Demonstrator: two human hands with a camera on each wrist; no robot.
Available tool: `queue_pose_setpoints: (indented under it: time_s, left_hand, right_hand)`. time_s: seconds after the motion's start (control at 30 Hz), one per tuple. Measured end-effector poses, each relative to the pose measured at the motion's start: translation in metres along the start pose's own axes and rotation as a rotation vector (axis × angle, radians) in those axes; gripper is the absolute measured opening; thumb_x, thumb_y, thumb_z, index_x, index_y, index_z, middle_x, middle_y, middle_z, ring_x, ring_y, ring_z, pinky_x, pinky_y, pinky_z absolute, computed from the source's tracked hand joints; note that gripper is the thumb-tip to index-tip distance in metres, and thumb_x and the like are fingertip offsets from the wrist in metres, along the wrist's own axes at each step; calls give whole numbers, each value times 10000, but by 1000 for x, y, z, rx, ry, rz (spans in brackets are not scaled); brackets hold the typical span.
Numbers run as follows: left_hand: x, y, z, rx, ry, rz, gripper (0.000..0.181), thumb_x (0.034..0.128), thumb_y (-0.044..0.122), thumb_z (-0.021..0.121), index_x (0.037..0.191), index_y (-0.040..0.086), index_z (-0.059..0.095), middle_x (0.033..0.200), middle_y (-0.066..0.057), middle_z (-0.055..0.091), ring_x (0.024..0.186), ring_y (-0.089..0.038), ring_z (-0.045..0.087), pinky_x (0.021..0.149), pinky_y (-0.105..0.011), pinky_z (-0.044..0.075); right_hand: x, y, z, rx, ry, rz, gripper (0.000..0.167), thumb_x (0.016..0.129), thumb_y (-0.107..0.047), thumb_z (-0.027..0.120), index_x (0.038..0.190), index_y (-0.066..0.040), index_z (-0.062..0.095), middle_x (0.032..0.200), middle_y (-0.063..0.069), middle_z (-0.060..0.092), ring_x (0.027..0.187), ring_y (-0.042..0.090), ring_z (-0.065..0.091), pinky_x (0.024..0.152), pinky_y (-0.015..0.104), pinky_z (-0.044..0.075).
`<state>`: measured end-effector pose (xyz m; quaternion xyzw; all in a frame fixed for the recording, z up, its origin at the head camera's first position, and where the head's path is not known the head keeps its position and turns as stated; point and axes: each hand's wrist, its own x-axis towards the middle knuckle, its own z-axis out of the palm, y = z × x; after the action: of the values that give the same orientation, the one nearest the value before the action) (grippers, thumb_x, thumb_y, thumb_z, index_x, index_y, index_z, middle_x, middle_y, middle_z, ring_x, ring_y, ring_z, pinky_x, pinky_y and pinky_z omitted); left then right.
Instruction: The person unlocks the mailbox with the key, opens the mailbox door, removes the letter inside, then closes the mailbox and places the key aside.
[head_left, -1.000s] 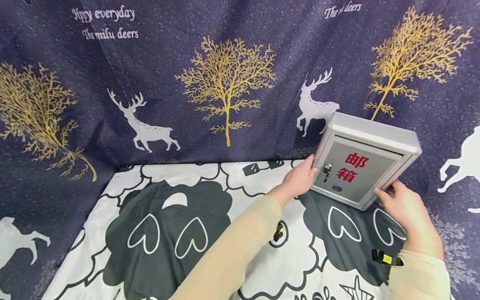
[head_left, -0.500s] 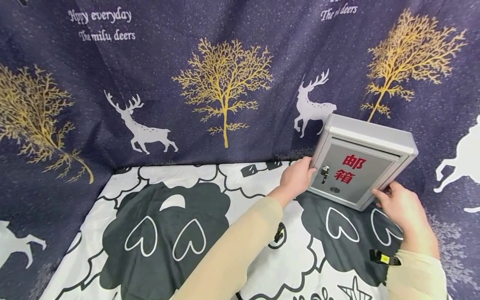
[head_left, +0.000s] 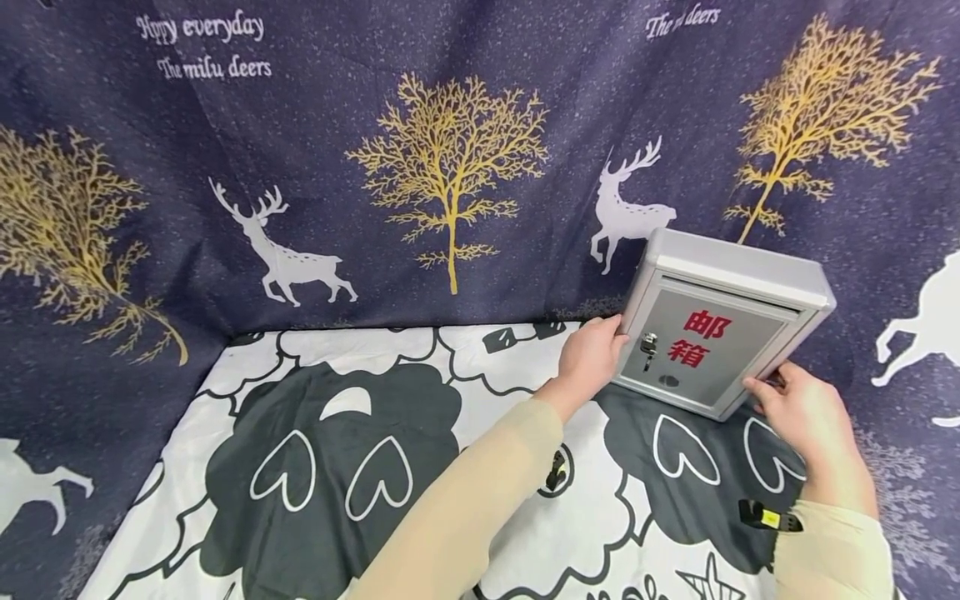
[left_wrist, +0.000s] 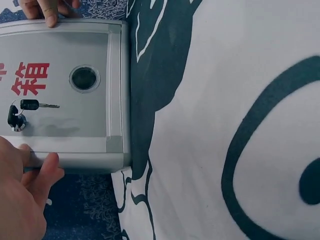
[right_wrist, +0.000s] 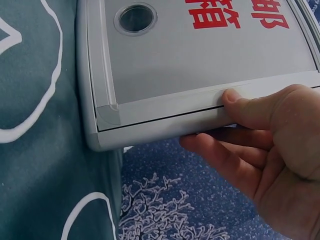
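A silver metal mailbox (head_left: 738, 333) with red characters stands at the back right of the cloth-covered surface, its slot at the top. Keys (left_wrist: 37, 105) hang from the lock on its door, near a round window (right_wrist: 135, 19). My left hand (head_left: 588, 360) holds the box's left side, thumb toward the front. On the opposite side my right hand (head_left: 806, 408) grips the lower edge, with the thumb on the front frame and the fingers curled underneath or behind, as the right wrist view shows (right_wrist: 270, 145).
A white cloth (head_left: 555, 533) with dark cartoon sheep patterns covers the surface. Behind and at the sides hangs a dark blue curtain (head_left: 315, 150) with gold trees and white deer. Black straps with small devices sit at both wrists.
The head view has shifted slightly. Both hands keep their hold on the mailbox, which has hardly moved against the cloth and curtain.
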<state>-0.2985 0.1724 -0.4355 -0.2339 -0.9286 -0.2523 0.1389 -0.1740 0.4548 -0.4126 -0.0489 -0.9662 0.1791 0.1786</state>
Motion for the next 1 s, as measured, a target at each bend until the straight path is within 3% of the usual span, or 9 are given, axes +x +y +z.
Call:
queue_pose_setpoints:
  time_s: [0.37, 0.5, 0.63, 0.8, 1.0]
  left_hand:
    - [-12, -18, -20, -41, 92, -8, 410, 1139, 384, 654, 1506, 214, 725, 1316, 37, 785, 1132, -144, 768, 908, -286, 617]
    - [-17, -27, -28, -69, 108, -6, 412, 1137, 378, 661, 1501, 197, 728, 1300, 26, 786, 1104, -146, 772, 884, -293, 621]
    - [-20, -39, -37, -98, 142, 0, 412, 1131, 369, 672, 1487, 172, 735, 1302, 11, 784, 1098, -141, 772, 875, -287, 619]
    - [-27, -54, -47, -112, 191, -9, 393, 1114, 344, 704, 1452, 151, 761, 1283, -4, 794, 1095, -146, 778, 870, -306, 623]
    - [-42, -69, -60, -141, 196, -29, 431, 1123, 348, 688, 1482, 113, 730, 1270, -45, 789, 1042, -176, 779, 817, -318, 628]
  right_hand:
    - [2, -19, 7, 60, -22, -4, 255, 1102, -201, 709, 1082, 50, 666, 827, 202, 785, 608, 204, 732, 668, 609, 584]
    - [2, -29, 11, 53, -3, -10, 263, 1094, -216, 725, 1030, 32, 665, 769, 151, 745, 576, 193, 650, 579, 511, 528]
    - [6, -42, 16, 45, 47, -45, 246, 1070, -204, 756, 991, 15, 676, 750, 128, 706, 598, 223, 567, 568, 448, 430]
    - [9, -58, 26, 61, 72, -87, 232, 1052, -187, 781, 994, 19, 689, 809, 187, 743, 615, 247, 601, 570, 472, 450]
    - [7, -77, 39, 111, 66, -106, 218, 1072, -182, 763, 1000, 17, 710, 805, 154, 752, 588, 176, 563, 540, 389, 434]
